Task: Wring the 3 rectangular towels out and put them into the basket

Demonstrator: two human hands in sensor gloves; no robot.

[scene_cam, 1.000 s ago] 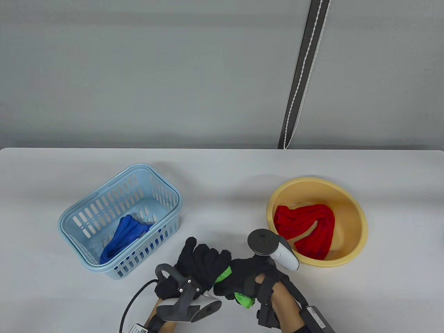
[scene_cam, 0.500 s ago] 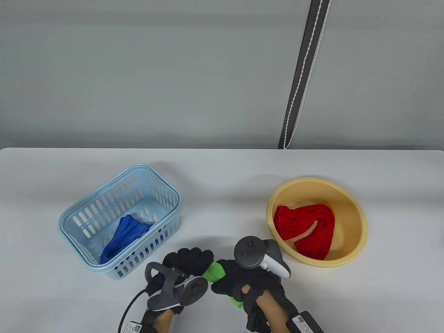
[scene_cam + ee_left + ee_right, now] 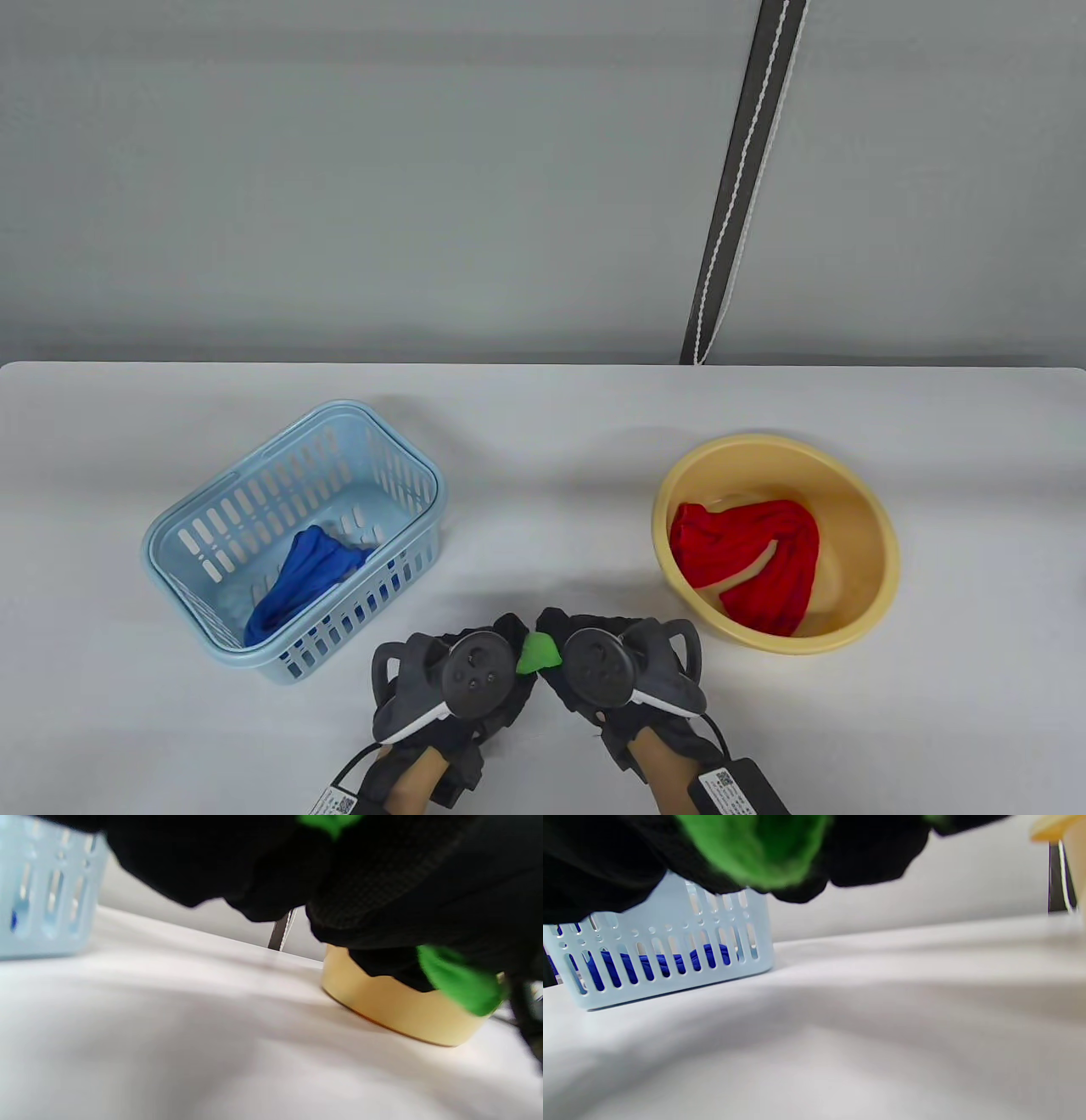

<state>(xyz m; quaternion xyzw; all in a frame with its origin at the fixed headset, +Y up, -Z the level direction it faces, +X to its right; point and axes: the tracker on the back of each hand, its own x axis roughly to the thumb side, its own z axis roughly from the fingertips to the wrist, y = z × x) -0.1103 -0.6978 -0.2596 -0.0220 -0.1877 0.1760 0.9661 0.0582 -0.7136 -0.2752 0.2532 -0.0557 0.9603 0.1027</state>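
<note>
Table view: your left hand (image 3: 450,688) and right hand (image 3: 615,679) both grip the green towel (image 3: 538,654) over the white surface (image 3: 543,424), between the basket (image 3: 212,509) and the yellow basin (image 3: 874,543); a grey wall stands behind. Left wrist view: the surface runs pale and blurred to the basin. Right wrist view: the blue towel (image 3: 640,965) lies in the basket.

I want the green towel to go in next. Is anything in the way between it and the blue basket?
Nothing visible. Both hands, left hand and right hand, grip the green towel above bare table, and the basket beside them is open-topped, holding only the blue towel.
</note>
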